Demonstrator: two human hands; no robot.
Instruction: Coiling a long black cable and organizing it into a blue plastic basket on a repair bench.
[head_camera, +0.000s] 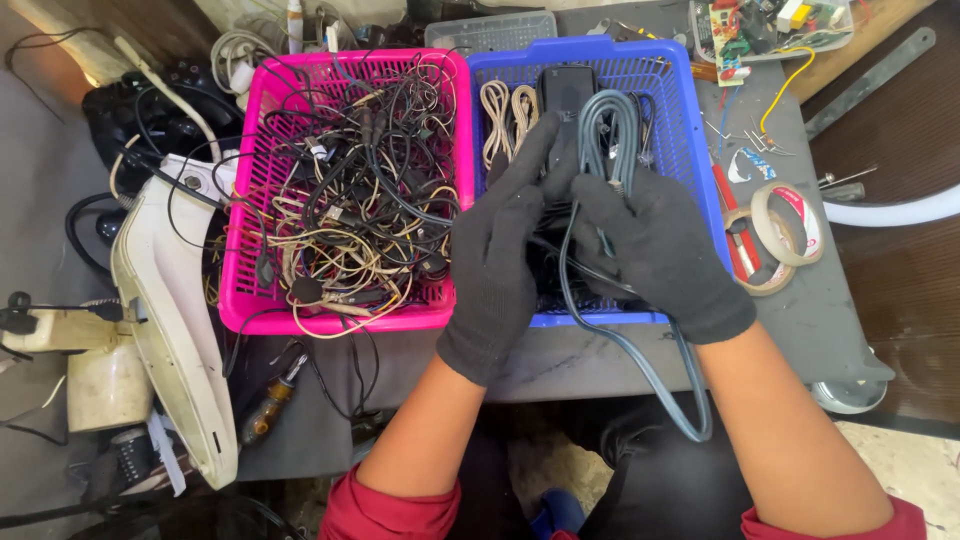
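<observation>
You are mid-way through winding a grey-blue cable over the blue basket, and I judge the coiling step is in hand, not finished. Your left hand, in a black glove, has its fingers pressed together and curled around a black adapter block and the upper part of the coil. Your right hand, also gloved, closes over the lower loops, fingers together and wrapped on the bundle. A long slack loop of the same cable hangs from under your right hand, past the table edge toward your lap. Just beside, the pink basket holds a tangle of dark and beige wires, and tape rolls lie to the right. The next move likely calls for drawing that hanging slack up evenly while your left hand keeps the coil from springing open
</observation>
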